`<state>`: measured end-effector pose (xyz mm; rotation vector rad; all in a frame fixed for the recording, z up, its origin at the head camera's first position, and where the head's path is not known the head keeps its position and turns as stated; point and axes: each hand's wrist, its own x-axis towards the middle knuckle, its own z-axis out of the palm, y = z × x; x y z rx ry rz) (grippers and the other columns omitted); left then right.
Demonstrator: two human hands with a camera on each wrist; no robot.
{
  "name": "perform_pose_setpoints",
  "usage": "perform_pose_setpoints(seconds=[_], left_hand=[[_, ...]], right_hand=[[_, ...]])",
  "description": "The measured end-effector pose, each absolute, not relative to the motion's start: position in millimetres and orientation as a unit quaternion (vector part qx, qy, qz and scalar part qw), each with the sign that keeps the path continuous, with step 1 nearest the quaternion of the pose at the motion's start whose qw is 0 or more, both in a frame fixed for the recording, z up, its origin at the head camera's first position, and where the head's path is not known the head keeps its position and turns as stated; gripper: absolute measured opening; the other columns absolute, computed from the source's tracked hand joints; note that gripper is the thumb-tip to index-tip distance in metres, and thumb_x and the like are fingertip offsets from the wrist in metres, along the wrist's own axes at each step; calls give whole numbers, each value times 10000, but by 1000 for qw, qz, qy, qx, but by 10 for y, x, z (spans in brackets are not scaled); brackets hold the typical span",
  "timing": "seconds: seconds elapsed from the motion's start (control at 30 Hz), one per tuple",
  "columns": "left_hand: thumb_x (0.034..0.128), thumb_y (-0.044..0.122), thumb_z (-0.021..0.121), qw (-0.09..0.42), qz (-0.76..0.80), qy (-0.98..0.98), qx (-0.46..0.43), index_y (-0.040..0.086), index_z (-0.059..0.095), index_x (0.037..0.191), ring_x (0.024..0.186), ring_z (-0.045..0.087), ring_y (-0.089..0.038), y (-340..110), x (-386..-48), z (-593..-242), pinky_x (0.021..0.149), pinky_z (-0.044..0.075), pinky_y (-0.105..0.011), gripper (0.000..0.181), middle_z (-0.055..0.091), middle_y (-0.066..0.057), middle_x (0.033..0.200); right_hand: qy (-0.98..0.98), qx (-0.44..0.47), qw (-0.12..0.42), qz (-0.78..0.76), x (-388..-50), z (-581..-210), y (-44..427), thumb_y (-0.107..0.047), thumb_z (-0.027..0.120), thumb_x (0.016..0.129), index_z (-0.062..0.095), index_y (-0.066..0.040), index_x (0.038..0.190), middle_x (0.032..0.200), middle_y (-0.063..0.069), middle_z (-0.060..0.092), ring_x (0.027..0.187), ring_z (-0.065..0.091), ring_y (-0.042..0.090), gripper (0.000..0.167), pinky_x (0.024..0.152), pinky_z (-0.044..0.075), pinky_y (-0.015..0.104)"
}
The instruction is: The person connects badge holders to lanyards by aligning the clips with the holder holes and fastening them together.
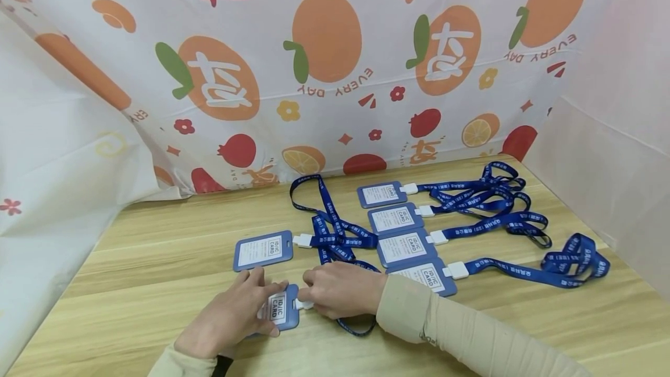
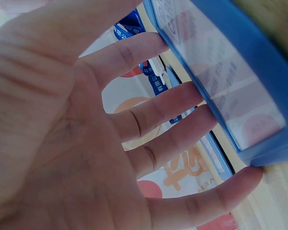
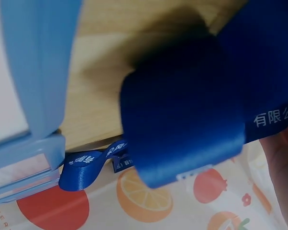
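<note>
Near the table's front, my left hand (image 1: 232, 310) grips a blue ID card holder (image 1: 289, 309) by its edges, thumb on the near side and fingers on the far side. In the left wrist view, spread fingertips touch the rim of that card holder (image 2: 268, 57). My right hand (image 1: 340, 291) pinches the lanyard by the white clip (image 1: 303, 305) at the holder's slot; its fingertips are partly hidden. A wide loop of blue lanyard (image 3: 182, 115) fills the right wrist view. Just behind my left hand lies another card holder (image 1: 264, 251) with its lanyard (image 1: 335, 240) heaped rightward.
Several card holders (image 1: 394, 218) lie in an overlapping column on the right, the nearest partly under my right sleeve (image 1: 405, 307). Their blue lanyards (image 1: 555, 275) spread to the right over the wooden table (image 1: 131, 278). A fruit-print cloth (image 1: 324, 115) hangs behind.
</note>
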<state>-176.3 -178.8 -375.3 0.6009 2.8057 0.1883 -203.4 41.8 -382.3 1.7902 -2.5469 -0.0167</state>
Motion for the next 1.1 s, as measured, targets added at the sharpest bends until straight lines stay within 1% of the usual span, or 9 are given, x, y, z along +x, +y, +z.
perform_pose_setpoints(seconds=[0.23,0.5,0.67,0.87,1.1], left_hand=[[654,318,938,138,60,968,201,136,704,1306,920,446,-245,-1784,-1760,-3748,767,545,-436,716,519,-61,1035],[658,322,934,135,61,968,205,144,707,1304,915,437,-230,-1783,-1762,-3753,748,536,-412,708,504,-40,1017],[662,313,934,133,65,967,207,136,710,1297,911,432,-230,-1784,-1755,-3752,742,535,-410,696,497,-35,1005],[662,319,930,134,60,967,209,131,707,1300,915,434,-228,-1785,-1761,-3746,755,529,-409,701,496,-31,1002],[667,329,920,127,51,964,227,103,702,1302,926,436,-226,-1788,-1761,-3746,773,509,-400,708,487,1,1006]], right_hand=[[-826,563,13,-18,-2033,-3801,429,-199,691,979,753,-181,1175,979,-37,655,744,510,9,207,688,414,63],[-828,560,5,-16,-2019,-3799,412,-208,673,998,755,-175,1204,992,-33,650,750,497,10,224,672,400,48],[-831,556,-4,-21,-2011,-3792,395,-182,677,996,749,-179,1225,1006,-34,659,769,522,-4,240,696,420,38],[-830,558,-9,-18,-2013,-3791,393,-161,685,988,749,-176,1220,1032,-27,669,797,550,-5,241,714,435,41],[-826,563,-12,-11,-2020,-3798,391,-158,703,975,763,-180,1195,1013,-35,668,776,534,-10,229,697,425,39]])
